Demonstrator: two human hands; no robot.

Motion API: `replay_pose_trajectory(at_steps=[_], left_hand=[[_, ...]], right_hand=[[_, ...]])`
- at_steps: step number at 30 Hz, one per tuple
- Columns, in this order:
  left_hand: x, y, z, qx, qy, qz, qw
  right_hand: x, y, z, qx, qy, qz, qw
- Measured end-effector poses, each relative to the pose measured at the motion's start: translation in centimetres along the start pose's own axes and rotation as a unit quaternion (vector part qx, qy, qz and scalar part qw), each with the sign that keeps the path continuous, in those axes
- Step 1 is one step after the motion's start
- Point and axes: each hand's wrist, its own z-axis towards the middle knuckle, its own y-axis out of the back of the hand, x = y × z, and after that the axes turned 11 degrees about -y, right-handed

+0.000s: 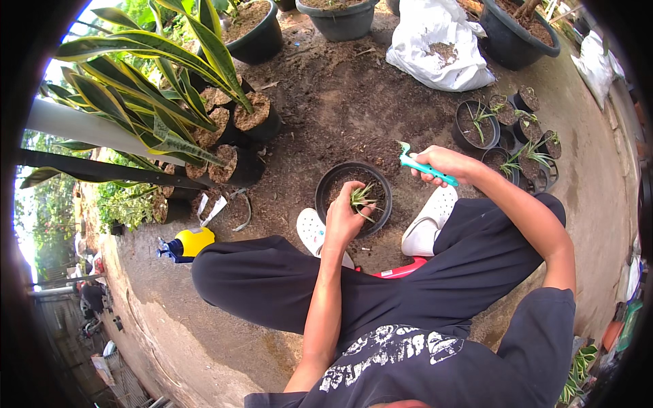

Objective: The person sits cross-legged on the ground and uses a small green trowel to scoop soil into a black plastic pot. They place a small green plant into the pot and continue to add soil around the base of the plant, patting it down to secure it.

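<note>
A small variegated spider plant (361, 198) stands in a round black plastic pot (320, 189) of dark soil on the ground before me. My left hand (346, 213) reaches into the pot, its thumb and fingers around the plant's leaves. The plant's base is hidden by leaves and fingers. To the right of the pot and above the ground, my right hand (443, 162) grips a teal garden hand tool (424, 167) by its handle. The tool's bent head points up and left, away from the pot; its exact shape is hard to tell.
Potted snake plants (255, 115) crowd the left. A yellow spray bottle (195, 240) lies by my left knee. Small potted plants (477, 122) stand at right, some in a black tray (548, 178). A white sack (438, 46) and large black pots (339, 23) sit farther back.
</note>
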Motion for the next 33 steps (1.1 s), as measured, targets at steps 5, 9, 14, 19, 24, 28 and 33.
replay_pose_trajectory(at_steps=[5,9,14,19,24,28,33], left_hand=[[-0.3,0.0,-0.1,-0.043,0.038,-0.019,0.998],[0.7,0.2,-0.7,-0.088,0.006,-0.047,0.995],[0.0,0.8,-0.6,-0.093,0.017,-0.044,0.995],[0.7,0.6,-0.5,-0.108,0.008,-0.066,0.992],[0.4,1.0,-0.4,-0.109,0.048,-0.099,0.988],[-0.6,1.5,-0.2,-0.112,0.075,-0.131,0.982],[-0.5,1.4,0.2,-0.140,0.101,-0.213,0.962]], right_hand=[[0.1,-1.0,0.6,-0.032,0.018,-0.054,0.998],[0.7,-4.3,0.3,-0.118,0.072,-0.172,0.975],[-1.0,-7.9,0.0,-0.266,0.249,-0.364,0.857],[-0.5,-8.2,-1.1,-0.323,0.297,-0.321,0.839],[0.0,-6.4,-3.9,-0.242,0.257,-0.241,0.904],[-1.4,-7.3,-6.3,-0.225,0.227,-0.287,0.903],[-4.3,-11.7,-7.4,-0.260,0.197,-0.249,0.912]])
